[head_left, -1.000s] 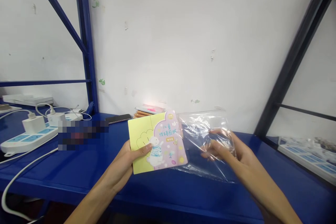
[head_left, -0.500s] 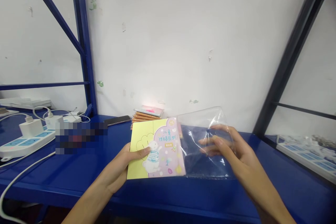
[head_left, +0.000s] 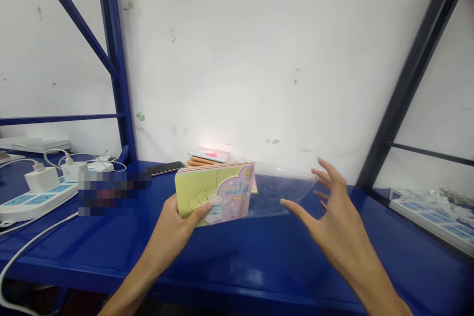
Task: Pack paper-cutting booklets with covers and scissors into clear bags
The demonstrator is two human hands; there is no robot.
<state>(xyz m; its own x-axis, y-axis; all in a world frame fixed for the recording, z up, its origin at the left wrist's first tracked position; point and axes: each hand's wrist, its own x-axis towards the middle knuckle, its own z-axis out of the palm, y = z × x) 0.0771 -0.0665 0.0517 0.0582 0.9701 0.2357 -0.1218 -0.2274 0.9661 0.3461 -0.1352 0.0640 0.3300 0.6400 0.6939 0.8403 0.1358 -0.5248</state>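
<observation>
- Wall [head_left: 237, 59]: white, fills the upper frame, scuffed, green-grey marks.
- Desk [head_left: 111, 247]: blue, across the lower frame.
- Blue post [head_left: 119, 59]: upper left, diagonal brace joining it.
- Dark post [head_left: 409, 69]: right side, leaning in the view.
- Phone [head_left: 165, 168]: flat, left of centre, near the wall.
- Stack [head_left: 207, 156]: centre, brownish edges, pink-and-white piece on top.
- Left strip [head_left: 18, 206]: white/blue sockets, two chargers [head_left: 41, 179] plugged in.
- Cable [head_left: 11, 271]: white, loops lower left.
- Right strip [head_left: 437, 222]: right edge.

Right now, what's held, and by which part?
The left hand holds the booklet by its lower left side, thumb on the front. The right hand is open by the plastic bag; contact there can't be told.
</observation>
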